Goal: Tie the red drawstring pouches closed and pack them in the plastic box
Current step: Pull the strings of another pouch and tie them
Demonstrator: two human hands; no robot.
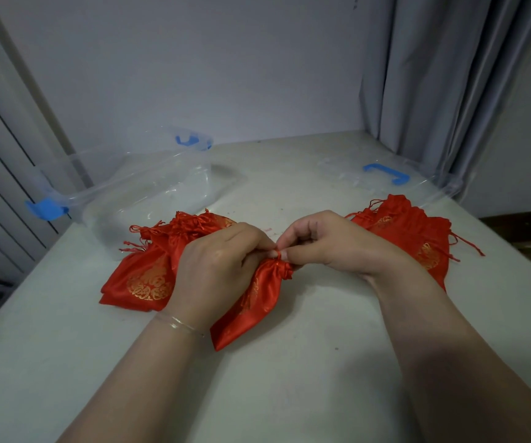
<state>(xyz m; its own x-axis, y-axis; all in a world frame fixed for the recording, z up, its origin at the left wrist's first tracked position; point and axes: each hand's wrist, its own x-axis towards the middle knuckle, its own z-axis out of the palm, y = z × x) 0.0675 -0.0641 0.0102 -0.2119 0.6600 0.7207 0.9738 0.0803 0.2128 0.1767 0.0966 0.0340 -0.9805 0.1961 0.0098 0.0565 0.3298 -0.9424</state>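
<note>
Left hand: fingers curled round the gathered neck of the red pouch, pinching the drawstring.
Right hand: thumb and fingertips pinched on the same drawstring, right at the neck.
Red pouch: held between both hands, mouth cinched, body lying on the tabletop.
Left pile of pouches: on the tabletop, partly behind the left hand, just beside the plastic box.
Right pile of pouches: behind the right hand.
Lid: clear with blue handle, flat beyond the right pile.
</note>
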